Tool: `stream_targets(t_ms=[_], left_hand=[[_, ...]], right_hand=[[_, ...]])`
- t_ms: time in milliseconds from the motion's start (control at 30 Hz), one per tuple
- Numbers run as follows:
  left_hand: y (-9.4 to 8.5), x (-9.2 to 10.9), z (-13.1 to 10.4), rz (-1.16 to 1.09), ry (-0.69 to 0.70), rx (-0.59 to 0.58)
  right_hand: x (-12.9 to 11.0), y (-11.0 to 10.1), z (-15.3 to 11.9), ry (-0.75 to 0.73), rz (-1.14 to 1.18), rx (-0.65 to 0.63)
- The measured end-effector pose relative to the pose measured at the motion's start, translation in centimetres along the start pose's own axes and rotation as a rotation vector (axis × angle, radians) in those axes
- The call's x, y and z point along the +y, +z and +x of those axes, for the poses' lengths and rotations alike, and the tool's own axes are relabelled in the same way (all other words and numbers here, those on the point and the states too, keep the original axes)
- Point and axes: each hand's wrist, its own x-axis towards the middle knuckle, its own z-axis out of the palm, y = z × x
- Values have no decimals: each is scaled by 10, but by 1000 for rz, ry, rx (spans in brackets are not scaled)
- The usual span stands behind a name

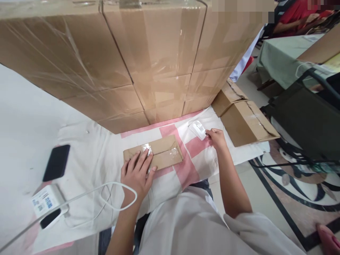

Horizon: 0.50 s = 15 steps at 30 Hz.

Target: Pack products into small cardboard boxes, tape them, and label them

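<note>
A flat brown cardboard box [166, 153] with clear tape on it lies on the pink and white cloth [198, 148] in front of me. My left hand [138, 171] rests on the box's left part, fingers spread across its top. To the right of the box, my right hand [216, 137] pinches the edge of a small white packet [197, 129] between thumb and fingers. The packet sits just above or on the cloth; I cannot tell which. What is printed on it is too small to read.
Large taped cartons [162, 53] stand stacked behind the box. Smaller cardboard boxes [247, 120] stand at the right. At the left are a black phone [56, 163], a white device [49, 202] and a looped white cable [117, 183]. A dark chair [305, 117] stands at the right; a person in red [294, 17] sits beyond.
</note>
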Motion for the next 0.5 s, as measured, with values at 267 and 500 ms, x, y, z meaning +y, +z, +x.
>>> stream_targets(t_ms=[267, 500], left_hand=[[-1, -1, 1, -5, 11, -3], [0, -1, 1, -8, 1, -10]], right_hand=[[10, -8, -7, -77, 252, -99], [23, -3, -12, -145, 409, -68]])
